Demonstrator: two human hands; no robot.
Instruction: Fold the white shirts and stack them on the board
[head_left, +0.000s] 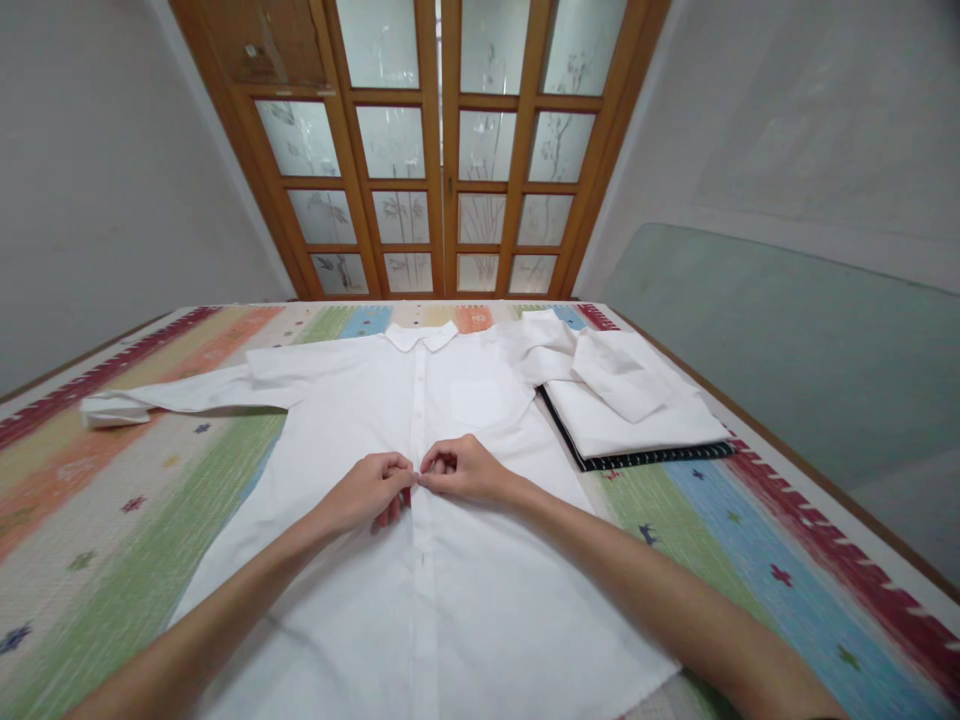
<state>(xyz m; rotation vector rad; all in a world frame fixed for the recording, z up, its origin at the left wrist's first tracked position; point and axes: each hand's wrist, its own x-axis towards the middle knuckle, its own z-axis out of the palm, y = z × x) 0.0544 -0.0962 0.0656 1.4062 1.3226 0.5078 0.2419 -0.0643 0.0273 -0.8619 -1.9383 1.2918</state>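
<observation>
Right now, from the head camera, we see a white shirt [352, 400] lying flat on a stripy cloth [112, 540], its collar [421, 337] away from us. Our left hand [382, 485] and right hand [463, 468] are nearly closed, fingertips pinching the button strip [424, 610] in the middle. Folded white cloth [645, 430] sits to our right.

Striped cloth [127, 545] — shirt [360, 410], folded stack [667, 425]

The left hand [373, 488] and the right hand [471, 470] are pinching at the placket [419, 410] of a white shirt [341, 420] — which is lying spread on a striped cloth [142, 560], its collar [435, 338] pointing toward paned doors [397, 183].
</observation>
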